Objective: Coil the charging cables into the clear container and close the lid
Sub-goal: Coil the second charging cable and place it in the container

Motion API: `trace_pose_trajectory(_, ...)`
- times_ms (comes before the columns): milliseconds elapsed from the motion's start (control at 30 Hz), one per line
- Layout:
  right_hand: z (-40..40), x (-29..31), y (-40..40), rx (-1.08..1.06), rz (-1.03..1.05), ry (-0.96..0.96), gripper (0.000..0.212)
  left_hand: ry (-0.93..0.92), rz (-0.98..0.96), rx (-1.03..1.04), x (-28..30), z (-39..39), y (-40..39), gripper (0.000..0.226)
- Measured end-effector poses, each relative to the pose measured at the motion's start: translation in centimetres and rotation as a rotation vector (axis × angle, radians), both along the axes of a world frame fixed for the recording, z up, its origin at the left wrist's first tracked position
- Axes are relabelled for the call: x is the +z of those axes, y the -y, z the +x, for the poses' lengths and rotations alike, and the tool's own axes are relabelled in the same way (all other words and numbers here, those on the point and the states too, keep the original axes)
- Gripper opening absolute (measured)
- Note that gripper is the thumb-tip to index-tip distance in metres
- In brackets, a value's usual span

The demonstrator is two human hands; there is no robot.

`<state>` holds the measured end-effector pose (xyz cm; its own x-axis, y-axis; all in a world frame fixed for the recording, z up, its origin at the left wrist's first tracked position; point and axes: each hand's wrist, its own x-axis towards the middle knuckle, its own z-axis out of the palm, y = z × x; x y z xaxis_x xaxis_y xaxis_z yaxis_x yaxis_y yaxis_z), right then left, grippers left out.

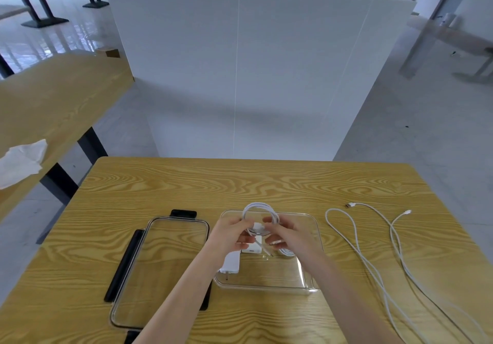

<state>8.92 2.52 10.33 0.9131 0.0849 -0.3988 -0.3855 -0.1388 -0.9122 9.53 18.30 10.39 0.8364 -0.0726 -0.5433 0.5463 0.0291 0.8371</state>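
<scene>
wooden table (266,183) — coiled cable (260,214) pinched between both hands, over clear container (310,239).

White cables (373,258), clear container (310,237), yellow wood-grain table (266,181).

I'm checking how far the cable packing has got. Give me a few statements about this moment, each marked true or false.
1. Both hands, left and right, hold a coiled white cable above the clear container. True.
2. The lid is clipped on the container. False: it lies on the table, left of it.
3. A second cable lies uncoiled right of the container. True.
4. The container is empty. False: white chargers lie inside.
</scene>
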Motion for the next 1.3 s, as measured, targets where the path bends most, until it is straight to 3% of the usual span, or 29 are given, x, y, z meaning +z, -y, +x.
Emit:
trace_pose_trajectory(267,-1.2,-1.6,0.7,0.013,-0.108,-0.004,0.012,-0.086,0.054,-0.062,-1.9,-1.1,0.5,0.028)
trace_pose_trajectory(600,-1.0,-4.7,1.7,-0.009,-0.161,-0.171,0.013,-0.238,0.1,-0.049,-4.3,-1.5,0.4,0.026)
trace_pose_trajectory(767,-0.8,-6.4,1.0,-0.054,-0.168,-0.244,0.02,-0.048,0.342,-0.024,-6.1,-1.7,0.3,0.013)
trace_pose_trajectory(900,-0.5,-7.8,1.0,-0.033,-0.24,-0.28,0.016,0.0,0.561,-0.228,-7.1,-1.4,0.6,0.029)
trace_pose_trajectory(1033,-0.3,-8.6,1.2,0.034,-0.422,-0.251,0.015,0.004,0.795,-0.439,-8.2,-0.8,1.1,0.018)
trace_pose_trajectory(1167,-0.1,-9.4,1.2,0.054,-0.485,-0.251,0.01,-0.002,0.93,-0.534,-8.6,-0.6,1.7,0.013)
trace_pose_trajectory(1300,0.2,-10.0,1.0,0.069,-0.526,-0.259,0.014,0.05,1.013,-0.57,-8.8,-0.7,2.3,0.027)
